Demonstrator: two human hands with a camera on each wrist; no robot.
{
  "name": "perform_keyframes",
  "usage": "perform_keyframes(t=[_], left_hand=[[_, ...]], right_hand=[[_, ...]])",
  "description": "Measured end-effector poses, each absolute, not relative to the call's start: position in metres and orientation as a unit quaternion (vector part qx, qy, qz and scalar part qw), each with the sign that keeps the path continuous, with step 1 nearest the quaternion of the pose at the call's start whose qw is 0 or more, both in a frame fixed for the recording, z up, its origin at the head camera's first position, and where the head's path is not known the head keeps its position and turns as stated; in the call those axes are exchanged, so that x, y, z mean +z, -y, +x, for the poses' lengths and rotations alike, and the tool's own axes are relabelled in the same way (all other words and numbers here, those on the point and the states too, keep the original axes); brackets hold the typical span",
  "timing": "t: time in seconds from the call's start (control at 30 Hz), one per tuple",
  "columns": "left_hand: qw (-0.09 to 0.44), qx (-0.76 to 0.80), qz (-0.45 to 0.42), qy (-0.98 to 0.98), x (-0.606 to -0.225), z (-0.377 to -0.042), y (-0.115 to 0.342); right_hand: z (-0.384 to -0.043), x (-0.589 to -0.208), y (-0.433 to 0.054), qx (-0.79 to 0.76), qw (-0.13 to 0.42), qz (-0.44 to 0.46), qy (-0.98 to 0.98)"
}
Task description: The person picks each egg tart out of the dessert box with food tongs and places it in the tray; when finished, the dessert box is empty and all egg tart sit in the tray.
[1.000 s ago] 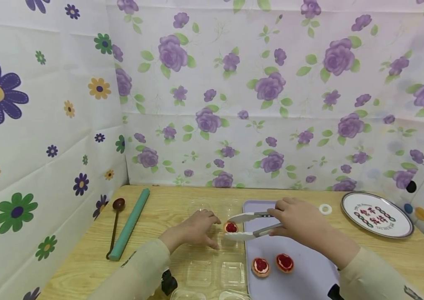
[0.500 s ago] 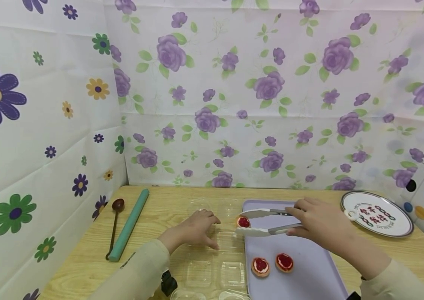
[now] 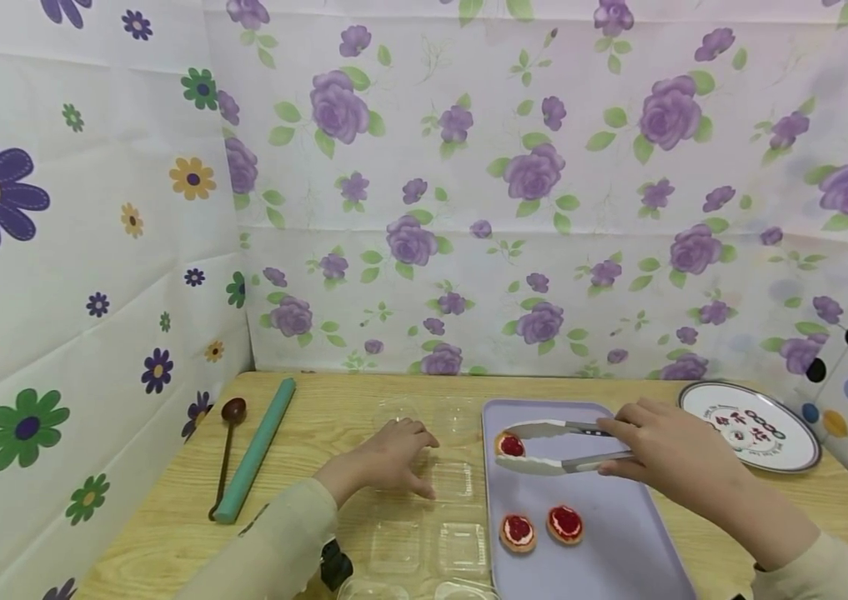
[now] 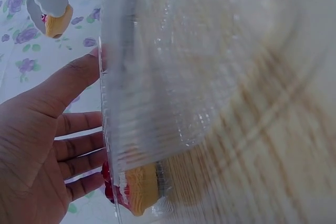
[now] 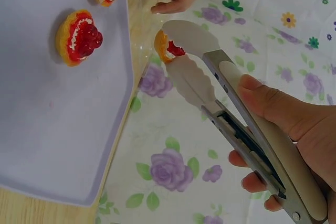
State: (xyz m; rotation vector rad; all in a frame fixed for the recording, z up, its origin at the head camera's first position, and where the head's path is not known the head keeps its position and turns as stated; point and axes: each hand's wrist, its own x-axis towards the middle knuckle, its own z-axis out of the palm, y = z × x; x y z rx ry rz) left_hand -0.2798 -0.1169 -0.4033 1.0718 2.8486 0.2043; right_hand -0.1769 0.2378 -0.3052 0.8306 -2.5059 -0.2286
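My right hand (image 3: 682, 446) grips metal tongs (image 3: 532, 466) with pale scalloped tips, which pinch a small red-topped tart (image 3: 511, 446); in the head view it overlaps the tray's left part. In the right wrist view, that tart (image 5: 169, 49) sits between the tips. Two more tarts, one on the left (image 3: 518, 532) and one on the right (image 3: 565, 525), lie on the lilac tray (image 3: 596, 567). My left hand (image 3: 389, 457) rests over the clear plastic container (image 3: 461, 546), fingers loosely spread at its edge. Another tart (image 4: 139, 190) shows inside the container in the left wrist view.
At the left of the wooden table (image 3: 168, 533) lie a teal rolling stick (image 3: 257, 450) and a dark brown ladle (image 3: 232, 412). A white plate with printed writing (image 3: 750, 425) stands at the back right. Flowered cloth (image 3: 469, 250) screens the back.
My right hand has moved the tongs and the pinched tart to the right, from over the clear container to over the tray. My left hand stays in place.
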Motion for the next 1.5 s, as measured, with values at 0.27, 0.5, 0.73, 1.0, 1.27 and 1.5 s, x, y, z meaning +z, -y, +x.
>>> perform_keyframes(t=[0.27,0.5,0.73,1.0,1.27,1.5], left_hand=[[0.044,0.066,0.351,-0.933,-0.402,-0.279,0.116],[0.042,0.068,0.35,-0.933,-0.403,-0.28,0.116],[0.046,0.072,0.347,-0.934,-0.404,-0.28,0.116],[0.048,0.069,0.343,-0.936,-0.403,-0.28,0.116],[0.048,0.072,0.345,-0.934,-0.403,-0.279,0.116],[0.043,0.07,0.345,-0.935,-0.403,-0.279,0.115]], right_hand=[[-0.175,-0.313,-0.252,-0.087,0.242,0.3,0.919],[-0.171,-0.32,-0.263,-0.09,0.211,0.275,0.934],[-0.17,-0.329,-0.274,-0.094,0.183,0.256,0.945],[-0.172,-0.335,-0.28,-0.095,0.161,0.258,0.948],[-0.174,-0.338,-0.282,-0.093,0.158,0.265,0.947],[-0.175,-0.342,-0.283,-0.084,0.167,0.263,0.947]])
